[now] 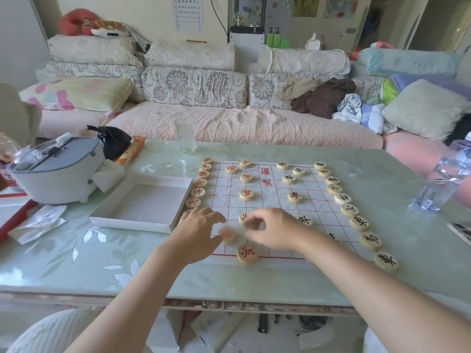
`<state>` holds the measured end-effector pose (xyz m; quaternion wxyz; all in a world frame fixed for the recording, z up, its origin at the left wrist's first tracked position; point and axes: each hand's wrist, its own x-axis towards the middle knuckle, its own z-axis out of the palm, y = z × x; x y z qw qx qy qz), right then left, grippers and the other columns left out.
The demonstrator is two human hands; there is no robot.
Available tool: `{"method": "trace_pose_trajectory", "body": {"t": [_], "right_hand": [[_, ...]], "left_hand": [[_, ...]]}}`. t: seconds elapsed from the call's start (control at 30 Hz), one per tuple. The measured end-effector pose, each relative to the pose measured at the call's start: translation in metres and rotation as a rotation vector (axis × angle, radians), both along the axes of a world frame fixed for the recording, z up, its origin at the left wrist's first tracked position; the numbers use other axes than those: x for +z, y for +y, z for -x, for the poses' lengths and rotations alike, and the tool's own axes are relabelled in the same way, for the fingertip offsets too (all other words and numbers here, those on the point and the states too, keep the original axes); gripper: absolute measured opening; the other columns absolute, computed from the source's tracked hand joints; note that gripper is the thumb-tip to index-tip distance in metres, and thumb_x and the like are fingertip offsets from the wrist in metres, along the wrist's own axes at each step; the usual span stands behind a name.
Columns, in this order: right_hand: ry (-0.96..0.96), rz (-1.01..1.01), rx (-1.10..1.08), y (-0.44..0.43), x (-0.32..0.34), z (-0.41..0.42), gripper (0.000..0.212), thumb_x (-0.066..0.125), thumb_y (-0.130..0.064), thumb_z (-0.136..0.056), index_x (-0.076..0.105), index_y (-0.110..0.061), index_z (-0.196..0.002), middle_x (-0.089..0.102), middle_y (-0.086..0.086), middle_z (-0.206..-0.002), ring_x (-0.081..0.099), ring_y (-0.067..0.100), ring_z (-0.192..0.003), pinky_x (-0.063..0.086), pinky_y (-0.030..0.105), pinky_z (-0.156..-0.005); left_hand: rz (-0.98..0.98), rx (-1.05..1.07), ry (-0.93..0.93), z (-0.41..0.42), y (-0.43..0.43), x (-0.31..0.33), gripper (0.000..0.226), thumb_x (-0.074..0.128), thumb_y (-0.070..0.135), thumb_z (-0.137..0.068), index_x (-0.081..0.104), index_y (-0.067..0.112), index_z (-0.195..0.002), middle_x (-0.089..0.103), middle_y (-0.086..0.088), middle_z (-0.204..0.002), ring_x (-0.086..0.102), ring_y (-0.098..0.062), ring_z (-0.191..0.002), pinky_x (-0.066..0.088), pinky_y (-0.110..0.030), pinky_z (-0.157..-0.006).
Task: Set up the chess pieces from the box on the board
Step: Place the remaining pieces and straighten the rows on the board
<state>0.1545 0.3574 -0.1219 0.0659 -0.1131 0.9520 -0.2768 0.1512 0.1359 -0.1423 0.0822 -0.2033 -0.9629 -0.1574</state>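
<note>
A white paper board (pixel 270 200) with red grid lines lies on the table. Round wooden pieces with red characters line its left edge, and pieces with black characters line its right edge. More of both stand on inner points. The white box (pixel 142 202) to the left of the board is empty. My left hand (pixel 196 233) hovers over the near left part of the board with fingers spread, next to a blurred red piece (pixel 228 235). My right hand (pixel 270 231) pinches its fingertips at a red piece (pixel 245 219). Another red piece (pixel 247 254) sits at the near edge.
The pale green glass table (pixel 76 250) carries a grey appliance (pixel 58 171), a black bag (pixel 114 143), crumpled paper (pixel 40 222), a clear cup (pixel 185 136) and a water bottle (pixel 443 179). A sofa (pixel 229 123) with cushions stands behind.
</note>
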Motion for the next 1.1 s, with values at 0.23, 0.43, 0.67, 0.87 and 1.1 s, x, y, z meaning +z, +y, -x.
{"method": "trace_pose_trajectory", "body": {"t": [0.23,0.43,0.67,0.87,1.1], "right_hand": [[0.044,-0.061,-0.102,0.008,-0.014,0.030,0.057,0.068,-0.055,-0.082,0.054,-0.033,-0.132,0.053,-0.013,-0.122,0.055,0.010,-0.109,0.044,0.028,-0.093],[0.042,-0.098,-0.039,-0.003,-0.020,0.049,0.059,0.068,-0.042,-0.084,0.052,-0.031,-0.139,0.051,-0.013,-0.135,0.049,0.012,-0.125,0.039,0.026,-0.097],[0.119,-0.114,-0.006,-0.003,-0.019,0.051,0.062,0.070,-0.047,-0.081,0.051,-0.034,-0.138,0.049,-0.014,-0.134,0.050,0.007,-0.121,0.042,0.029,-0.098],[0.254,-0.191,0.190,-0.031,-0.013,0.038,0.042,0.065,-0.061,-0.072,0.068,-0.037,-0.106,0.061,-0.016,-0.098,0.051,0.008,-0.097,0.044,0.028,-0.086],[0.258,-0.244,0.278,-0.046,-0.009,0.030,0.030,0.070,-0.053,-0.077,0.069,-0.039,-0.103,0.065,-0.017,-0.102,0.050,0.010,-0.102,0.038,0.029,-0.093]], "left_hand": [[-0.043,-0.017,-0.104,0.023,0.011,0.004,0.038,0.058,0.039,-0.088,0.054,0.034,-0.125,0.055,0.014,-0.124,0.046,-0.011,-0.120,0.035,-0.031,-0.101],[0.055,-0.106,-0.210,0.039,0.008,0.017,0.057,0.069,0.046,-0.076,0.051,0.037,-0.129,0.051,0.019,-0.123,0.043,-0.006,-0.117,0.033,-0.024,-0.097],[0.165,-0.105,-0.286,0.045,0.002,0.011,0.059,0.074,0.057,-0.066,0.053,0.042,-0.119,0.053,0.022,-0.112,0.039,-0.005,-0.111,0.020,-0.026,-0.090],[0.148,-0.078,-0.241,0.041,0.001,0.008,0.051,0.071,0.064,-0.065,0.060,0.039,-0.109,0.056,0.020,-0.105,0.044,-0.007,-0.111,0.023,-0.028,-0.092],[0.215,-0.059,-0.110,0.033,-0.011,0.005,0.065,0.072,0.069,-0.055,0.058,0.043,-0.113,0.044,0.014,-0.104,0.032,-0.012,-0.112,0.017,-0.027,-0.098]]}}
